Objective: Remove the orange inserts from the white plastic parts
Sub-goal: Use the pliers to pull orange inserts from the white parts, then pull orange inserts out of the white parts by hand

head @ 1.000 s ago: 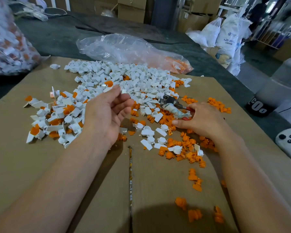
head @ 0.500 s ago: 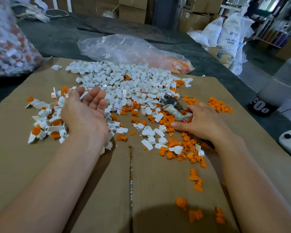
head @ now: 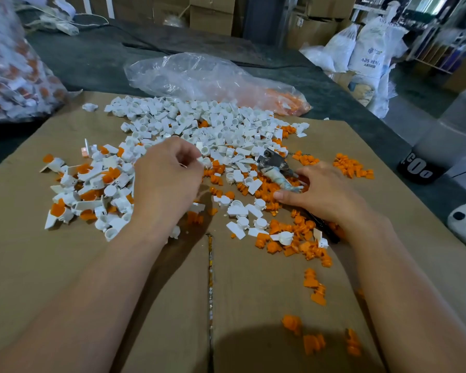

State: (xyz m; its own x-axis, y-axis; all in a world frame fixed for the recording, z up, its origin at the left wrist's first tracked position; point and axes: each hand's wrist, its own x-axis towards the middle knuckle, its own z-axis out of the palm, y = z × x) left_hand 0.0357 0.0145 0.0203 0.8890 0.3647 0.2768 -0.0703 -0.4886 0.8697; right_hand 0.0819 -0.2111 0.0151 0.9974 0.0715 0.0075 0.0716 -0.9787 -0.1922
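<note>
White parts heap on the cardboard, with freed inserts strewn nearer. Open and palm-up a moment ago, the left hand now curls, seemingly pinching one part. The right hand grips the pliers, so the next extraction looks ready.

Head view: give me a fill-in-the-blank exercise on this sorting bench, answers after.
1. The loose inserts near the right hand are ___.
2. All the parts lie on flattened brown ___.
3. Behind the white parts, a clear plastic ___ holds more orange pieces.
4. The tool is gripped by the ___ hand.
Answers: orange; cardboard; bag; right.
</note>
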